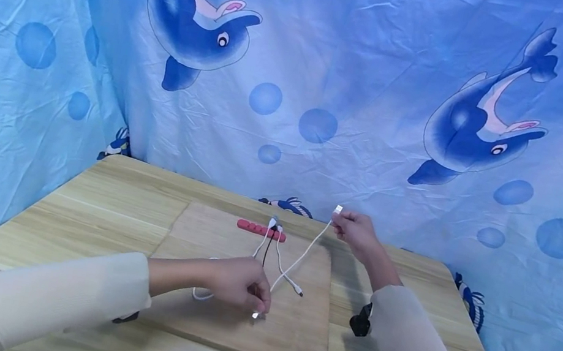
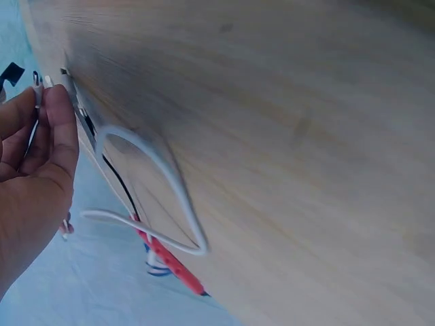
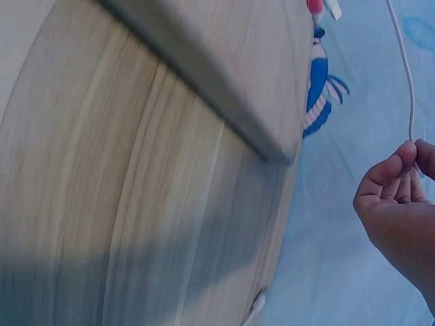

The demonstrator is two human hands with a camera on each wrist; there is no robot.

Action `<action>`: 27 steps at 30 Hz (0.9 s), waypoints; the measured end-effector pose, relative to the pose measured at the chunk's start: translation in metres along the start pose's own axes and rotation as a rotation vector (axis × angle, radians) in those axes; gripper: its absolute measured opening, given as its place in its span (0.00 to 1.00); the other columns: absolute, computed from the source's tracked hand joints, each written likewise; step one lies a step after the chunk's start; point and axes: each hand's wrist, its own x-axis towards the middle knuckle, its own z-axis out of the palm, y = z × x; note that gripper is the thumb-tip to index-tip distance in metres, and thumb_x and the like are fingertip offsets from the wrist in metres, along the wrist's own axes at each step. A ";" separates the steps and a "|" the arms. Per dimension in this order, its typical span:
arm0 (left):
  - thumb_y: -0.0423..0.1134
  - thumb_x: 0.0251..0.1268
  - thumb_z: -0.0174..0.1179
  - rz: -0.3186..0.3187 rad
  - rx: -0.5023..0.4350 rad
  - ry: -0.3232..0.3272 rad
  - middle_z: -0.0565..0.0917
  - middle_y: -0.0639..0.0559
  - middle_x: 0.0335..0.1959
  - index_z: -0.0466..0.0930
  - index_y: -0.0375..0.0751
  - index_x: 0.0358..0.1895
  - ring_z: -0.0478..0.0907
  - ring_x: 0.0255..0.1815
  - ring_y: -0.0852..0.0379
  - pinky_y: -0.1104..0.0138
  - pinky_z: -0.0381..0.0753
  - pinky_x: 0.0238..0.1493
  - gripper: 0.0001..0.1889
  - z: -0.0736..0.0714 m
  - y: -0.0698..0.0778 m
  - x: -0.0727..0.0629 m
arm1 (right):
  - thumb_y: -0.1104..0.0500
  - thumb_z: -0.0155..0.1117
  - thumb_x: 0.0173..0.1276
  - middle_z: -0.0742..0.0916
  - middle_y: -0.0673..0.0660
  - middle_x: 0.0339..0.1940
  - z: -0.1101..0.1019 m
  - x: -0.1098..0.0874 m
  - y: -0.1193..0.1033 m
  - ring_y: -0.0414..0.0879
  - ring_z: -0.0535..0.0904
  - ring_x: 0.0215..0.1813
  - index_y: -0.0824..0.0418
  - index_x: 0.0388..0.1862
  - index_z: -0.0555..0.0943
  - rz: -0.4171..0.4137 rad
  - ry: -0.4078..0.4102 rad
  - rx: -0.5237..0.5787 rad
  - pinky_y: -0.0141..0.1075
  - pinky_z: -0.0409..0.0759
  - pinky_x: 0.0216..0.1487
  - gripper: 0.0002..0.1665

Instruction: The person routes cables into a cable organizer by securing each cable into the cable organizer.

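A white USB cable [image 1: 301, 258] runs slantwise between the two hands. My right hand [image 1: 358, 235] is raised over the far right of the table and pinches the cable near its USB plug [image 1: 338, 210]. Low over a wooden board [image 1: 298, 340], my left hand [image 1: 241, 283] pinches the small connector [image 2: 37, 92] at the other end. Behind the left hand lies a red cable holder [image 1: 250, 227] with several slots; white and black cables [image 1: 268, 248] sit in its right part. In the right wrist view, thumb and fingertips grip the white cord [image 3: 410, 88].
One short white cable's dark-tipped plug [image 1: 300, 292] lies on the board. A white cable loop [image 1: 201, 296] shows beside the left forearm. The board rests on a light wood table [image 1: 115, 197]. Blue dolphin-print cloth [image 1: 363, 90] hangs behind and at the sides.
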 end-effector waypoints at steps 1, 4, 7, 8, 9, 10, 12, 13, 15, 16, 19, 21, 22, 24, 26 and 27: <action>0.29 0.68 0.65 -0.006 -0.014 0.006 0.86 0.64 0.26 0.91 0.43 0.35 0.76 0.29 0.73 0.75 0.79 0.37 0.07 -0.001 -0.001 -0.004 | 0.62 0.58 0.79 0.81 0.53 0.34 0.004 0.001 -0.001 0.41 0.77 0.35 0.69 0.44 0.76 -0.001 0.005 0.002 0.30 0.79 0.38 0.08; 0.29 0.68 0.65 -0.010 -0.050 0.009 0.86 0.65 0.27 0.91 0.43 0.35 0.75 0.28 0.73 0.75 0.78 0.35 0.07 -0.001 -0.003 -0.014 | 0.63 0.59 0.78 0.81 0.53 0.33 0.017 0.004 -0.005 0.41 0.76 0.34 0.70 0.45 0.77 -0.016 0.003 0.014 0.30 0.78 0.37 0.09; 0.30 0.68 0.65 -0.013 -0.071 0.016 0.86 0.64 0.27 0.91 0.44 0.36 0.75 0.27 0.73 0.75 0.77 0.33 0.07 -0.001 -0.005 -0.023 | 0.64 0.60 0.77 0.81 0.53 0.32 0.031 0.009 -0.008 0.41 0.75 0.33 0.71 0.45 0.78 -0.033 0.002 0.040 0.30 0.77 0.35 0.08; 0.30 0.68 0.65 -0.015 -0.080 0.021 0.86 0.64 0.27 0.91 0.44 0.37 0.75 0.28 0.72 0.75 0.77 0.34 0.07 -0.001 -0.005 -0.026 | 0.64 0.60 0.77 0.81 0.54 0.32 0.035 0.010 -0.009 0.41 0.76 0.33 0.71 0.45 0.78 -0.034 0.004 0.052 0.29 0.77 0.35 0.08; 0.30 0.68 0.65 -0.020 -0.083 0.027 0.87 0.64 0.27 0.91 0.45 0.37 0.75 0.28 0.72 0.75 0.77 0.34 0.07 -0.001 -0.005 -0.029 | 0.65 0.61 0.76 0.81 0.54 0.32 0.039 0.012 -0.010 0.41 0.77 0.33 0.70 0.44 0.78 -0.033 0.006 0.064 0.30 0.78 0.36 0.07; 0.30 0.68 0.65 -0.027 -0.088 0.034 0.87 0.64 0.28 0.92 0.45 0.37 0.77 0.29 0.72 0.75 0.78 0.36 0.07 0.000 -0.006 -0.032 | 0.65 0.61 0.75 0.82 0.54 0.32 0.043 0.014 -0.010 0.41 0.78 0.33 0.69 0.44 0.77 -0.033 0.007 0.073 0.31 0.79 0.37 0.06; 0.30 0.67 0.66 -0.044 -0.102 0.045 0.87 0.65 0.29 0.92 0.45 0.37 0.78 0.30 0.72 0.74 0.80 0.38 0.07 0.002 -0.007 -0.038 | 0.67 0.62 0.74 0.83 0.55 0.33 0.052 0.016 -0.010 0.42 0.80 0.34 0.68 0.44 0.77 -0.025 0.014 0.088 0.36 0.83 0.43 0.05; 0.30 0.67 0.66 -0.049 -0.106 0.050 0.88 0.65 0.29 0.92 0.46 0.37 0.79 0.31 0.72 0.74 0.81 0.39 0.07 0.003 -0.008 -0.041 | 0.67 0.63 0.73 0.84 0.56 0.34 0.055 0.018 -0.010 0.43 0.81 0.34 0.67 0.44 0.77 -0.019 0.015 0.094 0.39 0.84 0.47 0.05; 0.31 0.66 0.67 -0.055 -0.106 0.059 0.87 0.65 0.29 0.92 0.47 0.36 0.79 0.31 0.72 0.73 0.81 0.40 0.06 0.005 -0.010 -0.046 | 0.68 0.64 0.71 0.86 0.58 0.36 0.063 0.021 -0.011 0.43 0.83 0.34 0.67 0.44 0.76 -0.012 0.007 0.101 0.46 0.83 0.54 0.06; 0.31 0.66 0.67 -0.056 -0.113 0.061 0.87 0.65 0.29 0.91 0.46 0.36 0.79 0.31 0.72 0.73 0.82 0.40 0.06 0.006 -0.010 -0.049 | 0.69 0.64 0.71 0.87 0.60 0.37 0.066 0.021 -0.011 0.43 0.84 0.34 0.67 0.44 0.76 -0.010 0.003 0.104 0.49 0.83 0.57 0.06; 0.32 0.67 0.67 -0.052 -0.127 0.064 0.87 0.64 0.29 0.91 0.46 0.37 0.78 0.30 0.71 0.72 0.81 0.38 0.05 0.006 -0.012 -0.055 | 0.69 0.65 0.71 0.88 0.63 0.39 0.076 0.023 -0.011 0.44 0.86 0.34 0.68 0.44 0.77 -0.005 -0.012 0.118 0.49 0.83 0.57 0.07; 0.32 0.67 0.67 -0.057 -0.141 0.065 0.86 0.64 0.28 0.91 0.46 0.37 0.78 0.30 0.71 0.72 0.82 0.38 0.05 0.005 -0.013 -0.059 | 0.69 0.64 0.71 0.89 0.63 0.39 0.082 0.023 -0.011 0.45 0.86 0.35 0.69 0.44 0.77 0.000 -0.018 0.119 0.46 0.85 0.54 0.06; 0.32 0.67 0.67 -0.058 -0.148 0.066 0.86 0.64 0.28 0.91 0.46 0.37 0.78 0.30 0.71 0.72 0.82 0.38 0.05 0.005 -0.014 -0.060 | 0.69 0.64 0.72 0.89 0.63 0.39 0.085 0.024 -0.011 0.45 0.87 0.36 0.69 0.45 0.77 0.005 -0.021 0.109 0.44 0.85 0.52 0.06; 0.32 0.68 0.67 -0.062 -0.164 0.068 0.86 0.64 0.28 0.91 0.46 0.37 0.78 0.30 0.71 0.72 0.82 0.37 0.05 0.004 -0.017 -0.064 | 0.68 0.63 0.72 0.89 0.63 0.40 0.091 0.025 -0.011 0.47 0.87 0.37 0.69 0.45 0.78 0.011 -0.026 0.089 0.42 0.86 0.50 0.06; 0.32 0.67 0.67 -0.068 -0.182 0.073 0.86 0.64 0.28 0.91 0.46 0.37 0.79 0.30 0.70 0.72 0.82 0.37 0.05 0.005 -0.020 -0.068 | 0.67 0.63 0.72 0.89 0.63 0.41 0.097 0.027 -0.011 0.48 0.87 0.38 0.69 0.45 0.79 0.021 -0.031 0.062 0.40 0.86 0.48 0.06; 0.32 0.67 0.67 -0.069 -0.189 0.077 0.86 0.64 0.28 0.91 0.46 0.37 0.79 0.30 0.70 0.72 0.82 0.36 0.05 0.004 -0.021 -0.069 | 0.67 0.63 0.72 0.89 0.63 0.40 0.100 0.030 -0.011 0.48 0.87 0.38 0.69 0.45 0.80 0.027 -0.034 0.053 0.40 0.87 0.47 0.06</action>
